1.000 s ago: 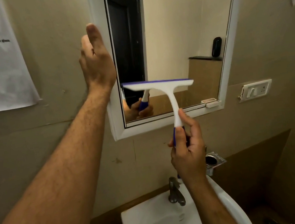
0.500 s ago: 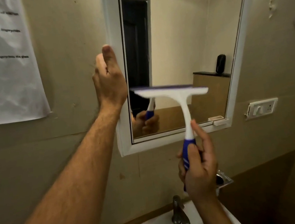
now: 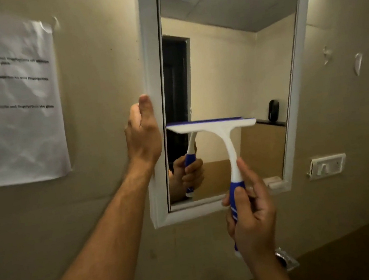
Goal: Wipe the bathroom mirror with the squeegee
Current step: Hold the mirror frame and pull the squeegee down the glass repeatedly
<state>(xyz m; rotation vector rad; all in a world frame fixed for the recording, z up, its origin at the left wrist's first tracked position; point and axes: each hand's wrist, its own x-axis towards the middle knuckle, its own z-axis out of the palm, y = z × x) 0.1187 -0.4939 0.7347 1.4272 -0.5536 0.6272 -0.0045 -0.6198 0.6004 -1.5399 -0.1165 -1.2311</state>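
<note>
At far left I see one printed paper sheet taped to the wall, its text too blurred to read. Next comes my left hand, fingers straight and flat against the outer left side of the mirror's white frame, steadying it without gripping anything. One mirror hangs there, and in the past second my view has lifted: the sink below has nearly dropped out of sight and the mirror's top edge has come in. The one squeegee has climbed the glass with it; its blade now lies level across the lower-left half of the pane, apparently against the glass, its reflection just behind it. I judge I am carrying the blade up to start a stroke from higher on the pane, so the wiping is far from finished. My right hand is wrapped round the blue handle below the mirror's bottom rail, index finger running up the white neck. Further right sit one small white ledge on the frame corner, one wall switch plate, and two stick-on hooks.
</note>
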